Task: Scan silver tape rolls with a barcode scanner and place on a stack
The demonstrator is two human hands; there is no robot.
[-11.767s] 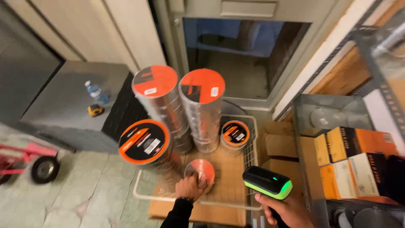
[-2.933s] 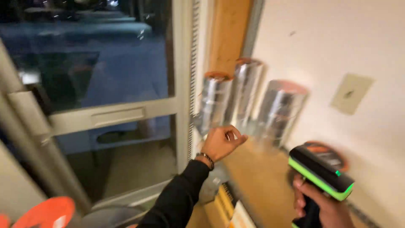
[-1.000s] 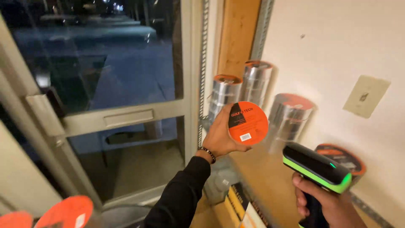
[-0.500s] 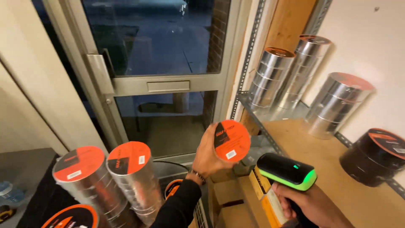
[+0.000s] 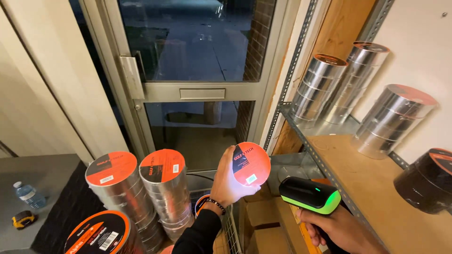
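1. At the far left, a water bottle and a small yellow tape measure lay on the grey surface.
2. Next came two tall stacks of silver tape rolls with orange end labels, standing side by side below the glass door, with a black roll in front of them.
3. Your left hand held a single tape roll up at the middle, fingers and thumb closed around its rim, the orange label turned toward you.
4. Just right of it and lower, your right hand was wrapped tight around the grip of a black-and-green scanner, whose head pointed toward the roll.
5. On the wooden shelf at right stood three more silver stacks and a black roll at the edge.
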